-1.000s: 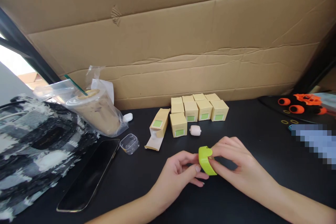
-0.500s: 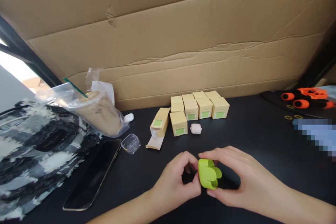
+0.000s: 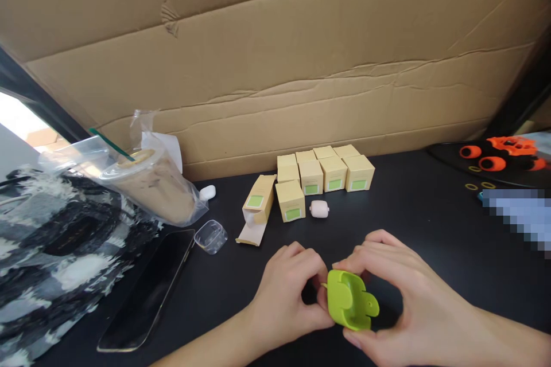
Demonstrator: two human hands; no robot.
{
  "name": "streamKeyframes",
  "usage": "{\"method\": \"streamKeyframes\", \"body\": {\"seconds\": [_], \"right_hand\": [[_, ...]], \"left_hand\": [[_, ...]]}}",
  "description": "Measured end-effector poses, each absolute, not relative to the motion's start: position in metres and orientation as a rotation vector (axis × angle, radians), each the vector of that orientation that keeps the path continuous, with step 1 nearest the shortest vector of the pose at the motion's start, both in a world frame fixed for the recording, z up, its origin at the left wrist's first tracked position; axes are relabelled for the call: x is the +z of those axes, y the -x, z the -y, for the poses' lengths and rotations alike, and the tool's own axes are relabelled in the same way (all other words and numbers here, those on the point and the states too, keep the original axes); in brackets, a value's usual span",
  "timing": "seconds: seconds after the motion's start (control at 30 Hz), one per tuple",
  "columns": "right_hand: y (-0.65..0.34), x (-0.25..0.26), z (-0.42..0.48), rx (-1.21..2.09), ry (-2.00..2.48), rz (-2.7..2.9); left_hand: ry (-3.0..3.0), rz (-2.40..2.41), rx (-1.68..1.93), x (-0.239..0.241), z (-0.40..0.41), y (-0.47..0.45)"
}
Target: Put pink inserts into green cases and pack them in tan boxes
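Note:
Between my hands is a small lime-green case (image 3: 344, 300), hollow, with rounded petal-like flaps, its opening tilted to the right. My right hand (image 3: 398, 292) grips it by its upper and lower edges between fingers and thumb. On its other side, the curled fingers and thumb of my left hand (image 3: 293, 292) are closed at the case's left side, where a thin green loop pokes out. The fingertips of that hand are partly hidden. Beyond my hands lie a pale pink rounded case (image 3: 319, 209) and an opened carton (image 3: 259, 200) with its flap down.
Several closed yellow cartons (image 3: 290, 200) stand at the back before a cardboard wall (image 3: 275, 69). Leftward are a clear plastic cup (image 3: 210, 237), a phone (image 3: 146, 292), a white case (image 3: 208, 192), a bagged iced drink (image 3: 150, 183) and shaggy fabric (image 3: 64, 264). Orange parts (image 3: 493, 163) lie right.
The green case has moved slightly right and down and turned, so more of its hollow inside shows. My right hand has shifted with it. The view has shifted slightly too.

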State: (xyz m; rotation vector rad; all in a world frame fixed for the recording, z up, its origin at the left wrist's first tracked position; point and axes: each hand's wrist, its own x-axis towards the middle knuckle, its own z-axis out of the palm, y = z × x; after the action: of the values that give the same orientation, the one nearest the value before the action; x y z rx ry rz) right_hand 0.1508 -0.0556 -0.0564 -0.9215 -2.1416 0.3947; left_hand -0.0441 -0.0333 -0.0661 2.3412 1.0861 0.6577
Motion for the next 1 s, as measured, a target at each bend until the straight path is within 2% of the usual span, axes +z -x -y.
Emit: {"method": "streamKeyframes", "body": {"seconds": [0.1,0.27,0.43,0.53,0.67,1.0], "right_hand": [[-0.153,-0.057,0.052,0.331,0.954,2.135],[-0.158,-0.063,0.042,0.200,1.042,2.112],[-0.157,-0.068,0.039,0.251,1.030,2.237],[-0.158,-0.068,0.033,0.392,1.019,2.269],[-0.160,-0.072,0.009,0.663,1.088,2.031],[-0.149,-0.096,-0.041,0.489,1.194,2.056]], "left_hand": [[-2.207,-1.107,0.691,-0.066,0.031,0.046],[-1.491,-0.917,0.906,-0.071,0.035,0.048],[-1.031,-0.710,0.819,-0.076,0.044,0.040],[-0.903,-0.730,0.783,-0.078,0.043,0.036],[-0.823,-0.715,0.750,-0.081,0.037,0.036],[-0.832,-0.696,0.651,-0.073,0.037,0.040]]}}
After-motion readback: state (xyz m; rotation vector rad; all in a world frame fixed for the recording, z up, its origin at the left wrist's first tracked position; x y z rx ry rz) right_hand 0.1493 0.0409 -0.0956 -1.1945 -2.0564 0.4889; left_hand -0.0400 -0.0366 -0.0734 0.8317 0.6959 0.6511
